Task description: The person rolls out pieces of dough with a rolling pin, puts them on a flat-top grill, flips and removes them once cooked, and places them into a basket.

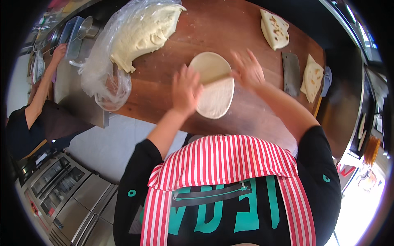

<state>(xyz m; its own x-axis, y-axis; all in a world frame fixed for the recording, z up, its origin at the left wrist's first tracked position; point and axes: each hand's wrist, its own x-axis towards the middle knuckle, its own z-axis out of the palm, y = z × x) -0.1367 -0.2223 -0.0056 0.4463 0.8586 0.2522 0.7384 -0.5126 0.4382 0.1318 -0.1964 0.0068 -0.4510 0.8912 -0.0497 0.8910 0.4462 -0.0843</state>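
An oval sheet of rolled dough (215,101) lies on the brown wooden tabletop (147,92) before me. Across its middle runs a thin wooden rolling pin (218,79), blurred and slightly slanted. My left hand (187,87) rests over the pin's left end, fingers outstretched, at the dough's left edge. At the other end is my right hand (248,69), its fingers spread and blurred, just beyond the dough's right edge. Both hands partly hide the pin's ends, and neither has fingers visibly wrapped around it.
A large dough mass (147,33) sits in a clear plastic bag (104,73) at the upper left. To the right lie a cleaver (291,73), a browned folded flatbread (275,29) and another flatbread piece (312,78). Another person's arm (43,83) reaches toward a container (70,37) at far left.
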